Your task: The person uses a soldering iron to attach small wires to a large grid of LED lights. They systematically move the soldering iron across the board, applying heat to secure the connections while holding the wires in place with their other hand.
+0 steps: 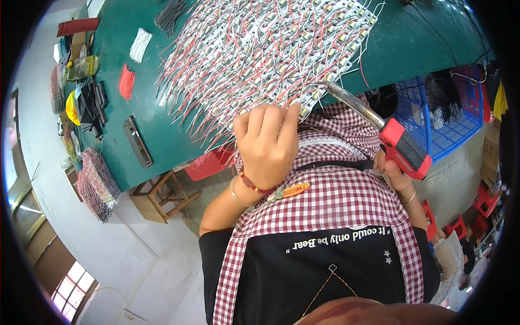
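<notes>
A large panel of small circuit boards [260, 54], bristling with thin red and white wires, lies across the near edge of the green table. My left hand [268, 143] rests at the panel's near edge, its fingers curled together and pointing down; whatever they pinch is hidden beneath them. In my right hand [395, 174] is a soldering iron [403, 147] with a red and black handle, held low beside my apron. Its metal barrel slants up to the left, and the bent tip is over the panel's near right corner, just right of my left fingers. I cannot tell whether the tip touches a board.
Bundles of white wires [141, 45], red wires [127, 82] and dark wires [171, 16] lie left of the panel on the green table [162, 146]. A dark elongated holder [137, 142] is nearer. A blue plastic basket [455, 132] stands at the right, with cables above it.
</notes>
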Available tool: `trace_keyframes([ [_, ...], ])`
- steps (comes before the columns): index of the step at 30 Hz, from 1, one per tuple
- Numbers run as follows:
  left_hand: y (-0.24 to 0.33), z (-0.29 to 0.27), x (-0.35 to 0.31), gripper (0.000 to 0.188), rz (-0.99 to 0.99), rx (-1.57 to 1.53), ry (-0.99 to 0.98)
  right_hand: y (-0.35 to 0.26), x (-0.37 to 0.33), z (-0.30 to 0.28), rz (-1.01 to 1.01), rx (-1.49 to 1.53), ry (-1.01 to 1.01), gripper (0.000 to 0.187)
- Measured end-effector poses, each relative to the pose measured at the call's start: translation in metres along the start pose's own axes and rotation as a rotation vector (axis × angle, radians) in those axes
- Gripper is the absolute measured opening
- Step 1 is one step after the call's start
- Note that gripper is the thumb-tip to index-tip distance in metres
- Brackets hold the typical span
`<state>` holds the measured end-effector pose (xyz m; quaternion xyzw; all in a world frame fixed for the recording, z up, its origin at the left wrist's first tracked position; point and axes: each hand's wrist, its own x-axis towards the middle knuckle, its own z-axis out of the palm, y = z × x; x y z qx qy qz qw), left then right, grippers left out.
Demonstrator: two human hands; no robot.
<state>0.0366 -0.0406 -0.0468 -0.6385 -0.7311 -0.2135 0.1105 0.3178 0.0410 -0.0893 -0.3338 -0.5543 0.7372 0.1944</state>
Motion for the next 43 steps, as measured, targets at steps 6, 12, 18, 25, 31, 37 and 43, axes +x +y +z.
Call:
trace_keyframes([
  [6,0.008,0.015,-0.010,0.028,0.000,-0.163,-0.139,-0.006,0.003,0.002,-0.053,0.082,-0.004,0.021],
  [12,0.013,0.025,-0.010,0.029,-0.111,-0.274,-0.173,-0.002,-0.002,-0.001,-0.051,0.060,0.004,0.022],
  [18,0.014,0.023,-0.002,0.026,-0.170,-0.389,-0.251,0.000,-0.003,-0.004,-0.035,0.085,0.016,0.023],
  [25,0.013,0.021,-0.008,0.027,-0.145,-0.332,-0.093,0.006,-0.009,-0.005,-0.044,0.119,0.062,0.022],
  [31,0.007,0.030,-0.012,0.030,-0.065,-0.174,-0.014,0.020,-0.010,-0.017,-0.014,-0.005,-0.026,0.022],
  [37,0.007,0.034,-0.015,0.031,-0.061,-0.143,-0.033,0.016,-0.011,-0.011,0.047,-0.130,-0.007,0.016],
  [43,0.006,0.032,-0.012,0.032,-0.041,-0.159,-0.066,0.026,-0.013,-0.013,-0.067,-0.317,-0.005,0.009],
])
